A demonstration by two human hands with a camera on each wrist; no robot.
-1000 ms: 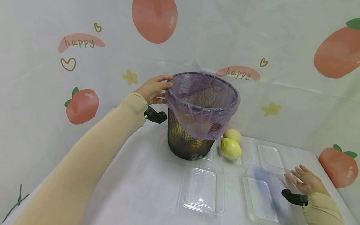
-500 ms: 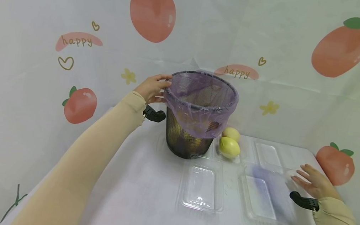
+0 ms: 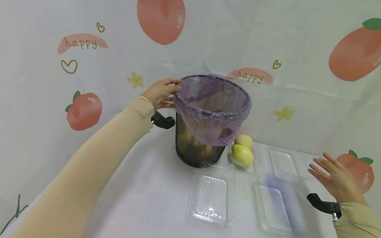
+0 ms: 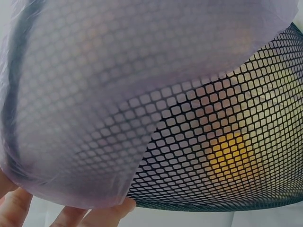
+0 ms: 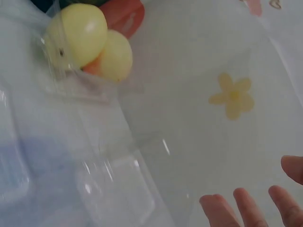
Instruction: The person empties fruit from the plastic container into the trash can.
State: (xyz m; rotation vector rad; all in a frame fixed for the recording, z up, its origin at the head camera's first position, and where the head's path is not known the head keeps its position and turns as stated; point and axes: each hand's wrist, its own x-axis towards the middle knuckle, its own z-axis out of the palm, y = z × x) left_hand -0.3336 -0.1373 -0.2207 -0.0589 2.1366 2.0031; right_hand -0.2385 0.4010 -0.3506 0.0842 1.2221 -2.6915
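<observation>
Head view: the left hand [image 3: 160, 93] grips the rim of the black mesh wastebasket [image 3: 198, 150], fingers curled over the purple bin liner [image 3: 211, 113] folded down around its top. The wastebasket stands near the far edge of the table [image 3: 142, 198], about mid-width. The right hand [image 3: 336, 179] hangs above the table's right edge with fingers spread and straight, holding nothing. Just beside the wastebasket on its right lie two yellow-green fruits [image 3: 242, 150], touching each other. Nearer the front sits a clear plastic clamshell tray [image 3: 214, 195], and to its right another clear tray with a purple tint [image 3: 276, 207]. In the left wrist view, fingertips [image 4: 111, 213] press the liner against the mesh.
</observation>
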